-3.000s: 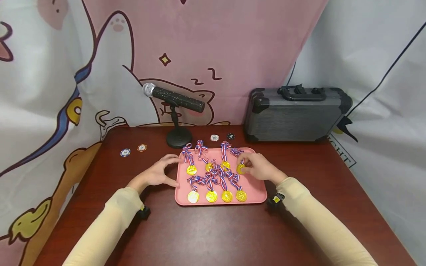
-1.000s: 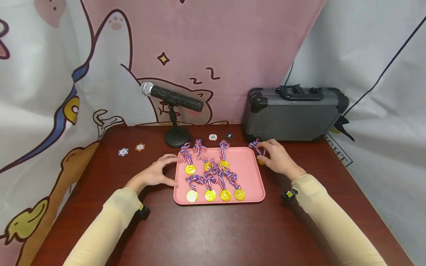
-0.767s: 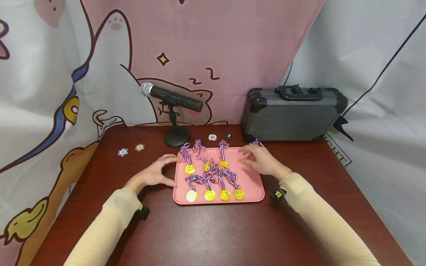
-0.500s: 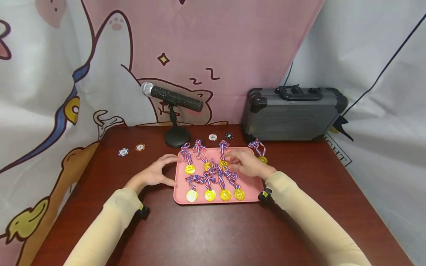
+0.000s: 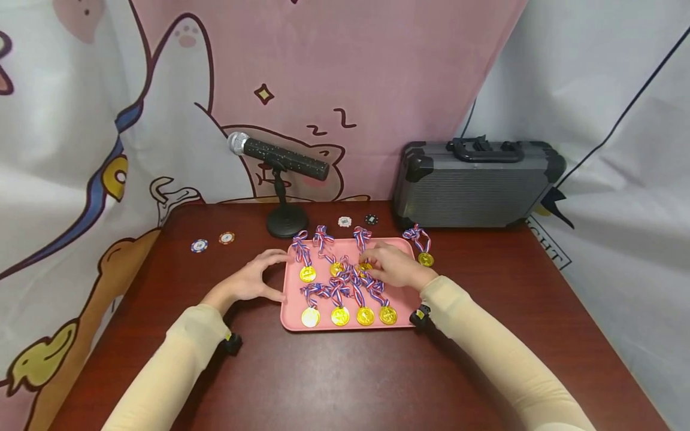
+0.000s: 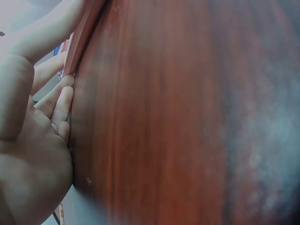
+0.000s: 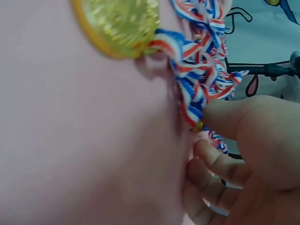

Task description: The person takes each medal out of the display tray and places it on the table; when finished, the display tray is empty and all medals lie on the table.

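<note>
A pink tray (image 5: 403, 299) holds several gold medals on red, white and blue ribbons, in two rows. My left hand (image 5: 250, 279) touches the tray's left side, thumb and fingers spread apart; the left wrist view shows its fingertips against the pink rim (image 6: 75, 51). My right hand (image 5: 396, 265) reaches over the tray and pinches a gold medal (image 5: 365, 269) in the back row. In the right wrist view the thumb lies beside striped ribbon (image 7: 187, 70), hiding most of that medal, while a front-row medal (image 7: 119, 23) shows larger. Off the tray's back right corner lies another medal (image 5: 426, 259).
Behind the tray stands a black microphone (image 5: 286, 158) on a small stand. A grey case (image 5: 474, 194) is at the back right. Poker chips lie near the back: a white one (image 5: 345, 222), a black one (image 5: 371, 219), a blue one (image 5: 199, 246) and an orange one (image 5: 227, 237).
My right hand carried one medal from the tray's back right to the table, let it go, then came back left to another back-row medal. The left hand has stayed at the tray's side.
</note>
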Motion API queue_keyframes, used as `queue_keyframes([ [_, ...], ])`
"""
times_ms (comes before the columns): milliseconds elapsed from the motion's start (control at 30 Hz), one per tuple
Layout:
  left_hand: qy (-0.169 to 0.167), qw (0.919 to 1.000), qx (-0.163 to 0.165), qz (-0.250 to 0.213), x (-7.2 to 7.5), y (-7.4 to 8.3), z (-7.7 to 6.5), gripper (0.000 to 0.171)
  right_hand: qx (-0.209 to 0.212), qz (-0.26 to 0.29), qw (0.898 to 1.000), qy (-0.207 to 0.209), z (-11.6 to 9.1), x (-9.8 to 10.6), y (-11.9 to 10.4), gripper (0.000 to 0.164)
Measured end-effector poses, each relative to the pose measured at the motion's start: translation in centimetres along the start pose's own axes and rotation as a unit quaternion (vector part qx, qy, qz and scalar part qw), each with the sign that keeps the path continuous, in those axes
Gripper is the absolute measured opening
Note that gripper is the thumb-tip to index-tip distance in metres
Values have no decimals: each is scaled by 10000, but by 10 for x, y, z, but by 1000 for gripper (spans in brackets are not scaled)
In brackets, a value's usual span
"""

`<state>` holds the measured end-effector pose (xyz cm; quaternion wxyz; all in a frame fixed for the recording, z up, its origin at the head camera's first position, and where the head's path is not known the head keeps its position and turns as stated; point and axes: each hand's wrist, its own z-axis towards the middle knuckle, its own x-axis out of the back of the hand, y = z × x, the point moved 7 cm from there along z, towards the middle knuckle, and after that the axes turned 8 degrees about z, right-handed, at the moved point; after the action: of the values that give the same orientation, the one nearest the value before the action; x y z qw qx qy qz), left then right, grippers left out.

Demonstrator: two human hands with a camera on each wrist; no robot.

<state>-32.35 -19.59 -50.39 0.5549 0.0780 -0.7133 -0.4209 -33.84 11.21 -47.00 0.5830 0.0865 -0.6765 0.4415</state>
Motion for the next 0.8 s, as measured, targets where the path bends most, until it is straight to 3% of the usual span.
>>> queue_keyframes([
  [200, -4, 10000, 5, -35, 0, 2, 0, 90, -219, 470, 9986, 71, -2, 4, -1, 21],
  [433, -24, 10000, -7, -36, 1, 1, 1, 88, -420, 1047, 9912, 699, -6, 14, 13, 25],
  [700, -38, 10000, 38, -38, 1, 1, 1, 89, -773, 2087, 9730, 610, -21, 28, 25, 36],
  [800, -12, 10000, -6, -54, 1, 1, 0, 89, -1002, 2190, 9680, 710, -29, 40, 29, 37],
])
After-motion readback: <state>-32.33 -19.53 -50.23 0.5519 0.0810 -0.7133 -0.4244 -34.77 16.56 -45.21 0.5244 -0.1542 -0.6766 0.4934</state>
